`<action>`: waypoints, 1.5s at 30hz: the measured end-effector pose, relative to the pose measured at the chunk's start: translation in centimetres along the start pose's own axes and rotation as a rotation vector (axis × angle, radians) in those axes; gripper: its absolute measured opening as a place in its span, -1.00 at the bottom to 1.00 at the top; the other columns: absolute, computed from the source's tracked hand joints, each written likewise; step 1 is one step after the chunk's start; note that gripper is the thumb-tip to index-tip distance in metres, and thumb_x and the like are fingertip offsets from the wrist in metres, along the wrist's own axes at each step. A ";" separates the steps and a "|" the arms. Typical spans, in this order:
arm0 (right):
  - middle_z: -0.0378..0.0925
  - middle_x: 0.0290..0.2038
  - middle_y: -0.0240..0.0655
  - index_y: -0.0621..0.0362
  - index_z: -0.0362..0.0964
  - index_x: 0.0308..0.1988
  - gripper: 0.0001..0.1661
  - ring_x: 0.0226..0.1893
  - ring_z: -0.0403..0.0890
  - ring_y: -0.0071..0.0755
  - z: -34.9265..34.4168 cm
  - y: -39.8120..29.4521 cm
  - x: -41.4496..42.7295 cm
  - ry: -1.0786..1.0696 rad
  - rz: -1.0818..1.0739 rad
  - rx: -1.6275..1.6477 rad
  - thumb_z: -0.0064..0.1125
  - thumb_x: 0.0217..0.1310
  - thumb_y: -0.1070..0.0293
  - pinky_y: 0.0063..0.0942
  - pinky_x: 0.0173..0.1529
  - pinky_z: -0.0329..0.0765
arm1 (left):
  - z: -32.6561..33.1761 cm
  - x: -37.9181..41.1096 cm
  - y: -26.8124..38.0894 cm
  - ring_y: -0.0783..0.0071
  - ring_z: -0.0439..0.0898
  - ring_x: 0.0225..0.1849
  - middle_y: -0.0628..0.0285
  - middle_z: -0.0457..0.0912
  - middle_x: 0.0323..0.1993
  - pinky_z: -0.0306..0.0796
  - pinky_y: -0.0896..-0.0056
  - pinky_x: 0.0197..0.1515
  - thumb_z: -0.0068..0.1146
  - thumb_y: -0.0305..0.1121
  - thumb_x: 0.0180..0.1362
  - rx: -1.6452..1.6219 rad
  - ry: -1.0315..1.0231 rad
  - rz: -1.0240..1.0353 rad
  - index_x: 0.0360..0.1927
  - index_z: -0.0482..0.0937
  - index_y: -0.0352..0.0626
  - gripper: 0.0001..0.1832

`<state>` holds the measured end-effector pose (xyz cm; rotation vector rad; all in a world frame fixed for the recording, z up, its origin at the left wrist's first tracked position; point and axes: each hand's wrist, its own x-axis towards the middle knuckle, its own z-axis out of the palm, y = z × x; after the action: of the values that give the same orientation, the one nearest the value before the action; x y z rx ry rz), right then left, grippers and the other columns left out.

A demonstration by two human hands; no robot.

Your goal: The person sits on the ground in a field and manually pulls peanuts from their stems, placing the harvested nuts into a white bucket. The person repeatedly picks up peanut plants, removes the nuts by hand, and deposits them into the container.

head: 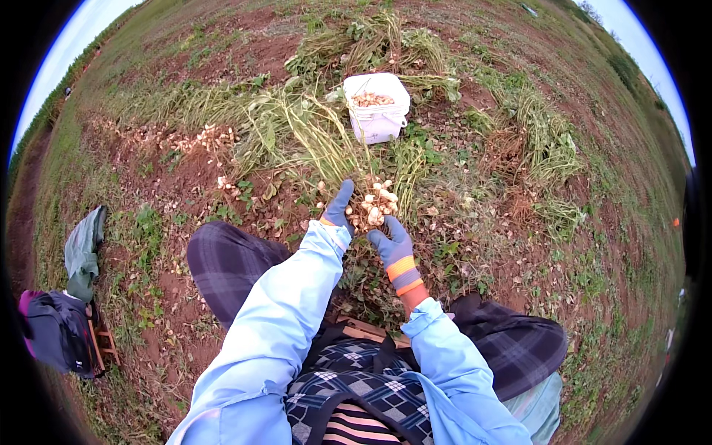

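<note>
A bunch of peanut plants (pixel 322 139) lies before me, its stems pointing up and to the left and its root end, hung with peanut pods (pixel 379 203), between my hands. My left hand (pixel 339 207), in a grey-blue glove, is closed around the stem base at the left of the pods. My right hand (pixel 393 240), gloved with an orange-striped cuff, touches the pods from below right with its fingers bent; whether it grips one cannot be told. Beyond the bunch stands a white square bucket (pixel 377 119), partly filled with loose peanuts (pixel 371 99).
Pulled plants with pods (pixel 206 140) lie at the left, with more piles behind the bucket (pixel 384 44) and at the right (pixel 542 133). A dark backpack (pixel 55 334) rests by a small wooden stool (pixel 105 345), near a green cloth (pixel 83 250).
</note>
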<state>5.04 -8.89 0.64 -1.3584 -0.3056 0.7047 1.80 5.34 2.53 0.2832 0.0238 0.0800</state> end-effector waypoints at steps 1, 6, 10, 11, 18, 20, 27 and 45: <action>0.50 -0.14 -0.27 0.43 0.24 0.08 -0.36 -0.23 0.50 -0.54 -0.2 -0.1 -0.2 0.014 0.017 0.018 0.25 -0.04 0.51 -0.57 -0.19 0.49 | 0.5 0.0 -0.2 0.00 0.39 0.11 -0.06 0.25 0.21 0.32 0.03 0.15 -0.05 0.11 0.15 0.033 0.042 0.009 0.25 0.14 -0.33 -0.21; 0.49 -0.10 -0.15 0.36 0.35 -0.01 -0.34 -0.07 0.48 -0.35 -1.7 -0.9 -1.2 0.060 -0.096 -0.225 0.34 -0.10 0.24 -0.43 0.01 0.40 | 1.2 0.2 -0.1 -0.01 0.44 0.07 -0.08 0.34 0.15 0.34 0.01 0.13 -0.03 -0.07 0.17 0.217 -0.058 -0.066 0.25 0.14 -0.32 -0.31; 0.46 -0.36 -0.19 0.24 0.47 -0.28 -0.55 -0.27 0.49 -0.24 -2.6 -5.3 -1.9 0.057 -0.170 -0.512 0.31 -0.11 0.13 -0.42 -0.12 0.41 | 0.2 -0.5 0.2 0.01 0.47 0.04 -0.08 0.40 0.09 0.33 0.03 0.13 -0.03 -0.07 0.14 0.274 0.059 -0.050 0.25 0.13 -0.37 -0.28; 0.47 -0.36 -0.22 0.23 0.47 -0.31 -0.61 -0.35 0.48 -0.31 -3.3 -5.7 -1.5 0.091 -0.074 -0.486 0.28 -0.08 0.16 -0.42 -0.20 0.42 | 0.3 -0.5 0.2 0.02 0.47 0.04 -0.08 0.41 0.08 0.33 0.05 0.14 -0.03 -0.05 0.14 0.267 0.047 -0.054 0.25 0.13 -0.38 -0.27; 0.50 -0.26 -0.36 0.25 0.39 -0.05 -0.62 -0.31 0.48 -0.57 -3.2 -8.1 -1.2 0.103 -0.202 -0.229 0.12 0.11 0.35 -0.58 -0.17 0.45 | 2.6 -1.8 -0.4 0.10 0.56 -0.10 -0.02 0.54 -0.08 0.46 0.15 -0.02 -0.07 -0.04 0.15 0.301 0.279 -0.145 0.12 0.30 -0.42 -0.36; 0.51 -0.24 -0.35 0.28 0.38 -0.04 -0.58 -0.29 0.48 -0.58 -2.7 -7.5 -1.2 0.054 -0.184 -0.210 0.15 0.08 0.37 -0.60 -0.16 0.44 | 3.0 -2.1 -0.9 0.13 0.59 -0.19 0.02 0.57 -0.15 0.51 0.13 -0.14 -0.07 -0.07 0.15 0.342 0.365 -0.152 0.04 0.39 -0.34 -0.45; 0.50 -0.42 -0.42 0.29 0.47 -0.24 -0.77 -0.43 0.44 -0.63 -3.2 -7.0 -0.8 0.079 -0.186 -0.250 0.14 0.09 0.38 -0.62 -0.32 0.41 | 5.2 -2.6 -1.5 0.19 0.63 -0.33 0.16 0.60 -0.24 0.57 0.12 -0.32 -0.08 -0.13 0.17 0.424 0.643 -0.201 -0.08 0.48 -0.19 -0.62; 0.45 -0.47 -0.39 0.18 0.46 -0.25 -0.81 -0.49 0.45 -0.48 -4.4 -10.9 -1.9 -0.077 -0.093 -0.189 0.10 0.06 0.42 -0.51 -0.37 0.44 | 2.1 -3.2 -0.8 0.27 0.63 -0.27 0.16 0.59 -0.22 0.58 0.14 -0.28 -0.07 -0.30 0.19 0.287 0.407 -0.292 -0.04 0.45 -0.15 -0.71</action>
<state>9.22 -14.04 10.52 -1.4880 -0.5044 0.6634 -1.23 3.74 4.37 0.5431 0.4828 -0.1587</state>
